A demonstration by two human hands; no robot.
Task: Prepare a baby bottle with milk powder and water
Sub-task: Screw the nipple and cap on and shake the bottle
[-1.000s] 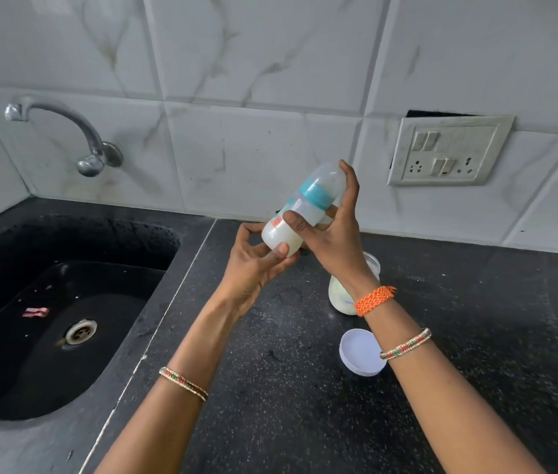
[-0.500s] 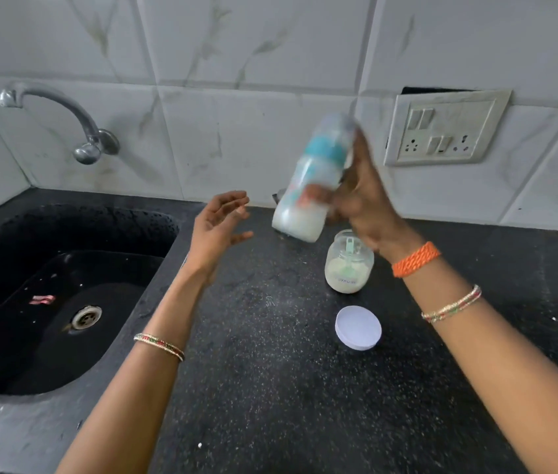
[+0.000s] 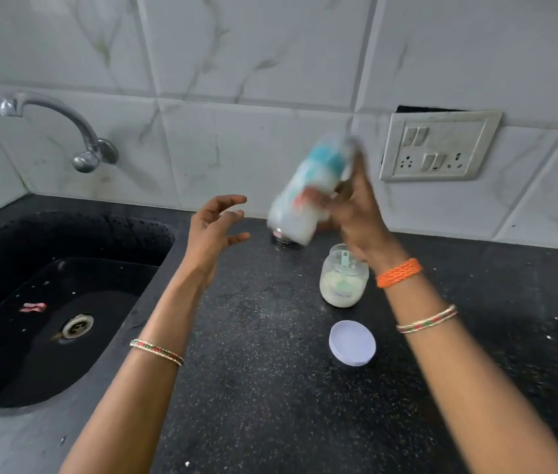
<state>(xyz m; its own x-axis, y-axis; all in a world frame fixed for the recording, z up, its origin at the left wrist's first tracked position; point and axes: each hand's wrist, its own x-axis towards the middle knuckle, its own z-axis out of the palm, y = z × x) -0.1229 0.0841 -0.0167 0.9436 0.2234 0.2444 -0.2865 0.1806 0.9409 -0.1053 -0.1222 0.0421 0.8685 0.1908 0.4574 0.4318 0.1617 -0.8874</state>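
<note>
Released by the left hand [image 3: 214, 230], now spread empty, the baby bottle [image 3: 308, 193] blurs in the right hand's [image 3: 356, 213] grip: mixing is likely underway.

A: What can't you make out?
B: The bottle [image 3: 308, 189] is smeared with blur, so its markings are unreadable, and the right hand [image 3: 356, 213] around it is soft too.
A: Anything hidden?
B: A metal object [image 3: 282, 237] behind the bottle (mostly covered). The jar [image 3: 343, 280] has a label too small to read. Both forearms and the sink [image 3: 4, 401] run off the frame.
</note>
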